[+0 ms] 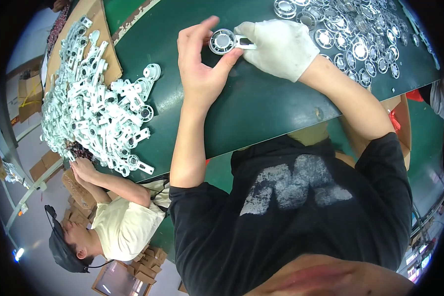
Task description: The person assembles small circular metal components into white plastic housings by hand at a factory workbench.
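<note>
Both my hands meet over the far side of the green table around one small white handheld fan [223,41], with a round spoked grille and a short handle. My bare left hand [202,64] cradles its round head, the thumb pressed at the neck and a fingertip raised beyond the rim. In a white glove, my right hand [281,49] grips the handle end; its fingers partly hide that end. To the left lies a big heap of similar white fan bodies [96,106]. Loose round silver grille covers [359,51] spread at the far right, near my right wrist.
The dark green table [261,108] ends in an edge in front of my body. Brown cardboard [106,44] lies under part of the white heap. At the left, a co-worker's hands [84,169] are beside the heap. An open carton [403,128] stands below the table at right.
</note>
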Motion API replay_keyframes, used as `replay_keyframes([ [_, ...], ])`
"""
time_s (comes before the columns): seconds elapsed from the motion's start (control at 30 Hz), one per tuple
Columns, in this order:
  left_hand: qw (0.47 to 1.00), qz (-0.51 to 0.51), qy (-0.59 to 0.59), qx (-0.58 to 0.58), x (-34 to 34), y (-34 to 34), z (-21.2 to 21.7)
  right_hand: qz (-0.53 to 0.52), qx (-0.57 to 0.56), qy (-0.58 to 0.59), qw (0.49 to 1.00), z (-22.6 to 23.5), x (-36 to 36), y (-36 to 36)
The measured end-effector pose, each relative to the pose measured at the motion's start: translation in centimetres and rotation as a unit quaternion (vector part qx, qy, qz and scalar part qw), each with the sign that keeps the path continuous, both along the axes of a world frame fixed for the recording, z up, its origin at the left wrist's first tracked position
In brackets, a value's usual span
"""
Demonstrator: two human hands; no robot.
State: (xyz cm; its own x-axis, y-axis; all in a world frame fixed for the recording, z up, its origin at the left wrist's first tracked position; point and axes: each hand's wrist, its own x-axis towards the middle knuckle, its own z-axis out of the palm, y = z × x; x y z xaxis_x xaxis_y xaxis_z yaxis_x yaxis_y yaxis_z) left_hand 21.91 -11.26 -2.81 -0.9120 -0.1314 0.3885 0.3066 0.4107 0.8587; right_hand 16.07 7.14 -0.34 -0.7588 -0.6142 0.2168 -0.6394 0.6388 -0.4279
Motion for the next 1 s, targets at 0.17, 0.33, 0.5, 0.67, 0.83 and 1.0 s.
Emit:
replay_keyframes([
  [0.17,0.995,-0.046,-0.002,-0.085,0.3,-1.0,0.0,-0.002,-0.027,0.056,0.998,-0.7,0.0,0.1],
  [0.33,0.999,-0.035,-0.015,-0.038,0.3,-0.6,0.8,-0.005,-0.027,0.07,0.997,-1.1,-0.1,0.2],
  [0.5,0.994,-0.022,-0.09,0.061,0.6,-0.1,0.5,0.012,-0.026,0.081,0.996,-1.3,-0.1,0.2],
  [0.67,0.984,-0.065,-0.105,0.129,0.6,-0.8,0.8,-0.007,-0.003,0.056,0.998,-0.2,0.1,0.1],
  [0.83,0.998,-0.058,-0.015,0.01,0.3,-1.4,1.1,-0.006,-0.018,0.071,0.997,-0.4,0.0,0.3],
  [1.0,0.992,-0.011,0.076,-0.1,0.2,-1.5,0.7,-0.005,-0.068,0.118,0.991,-0.8,0.4,0.0],
])
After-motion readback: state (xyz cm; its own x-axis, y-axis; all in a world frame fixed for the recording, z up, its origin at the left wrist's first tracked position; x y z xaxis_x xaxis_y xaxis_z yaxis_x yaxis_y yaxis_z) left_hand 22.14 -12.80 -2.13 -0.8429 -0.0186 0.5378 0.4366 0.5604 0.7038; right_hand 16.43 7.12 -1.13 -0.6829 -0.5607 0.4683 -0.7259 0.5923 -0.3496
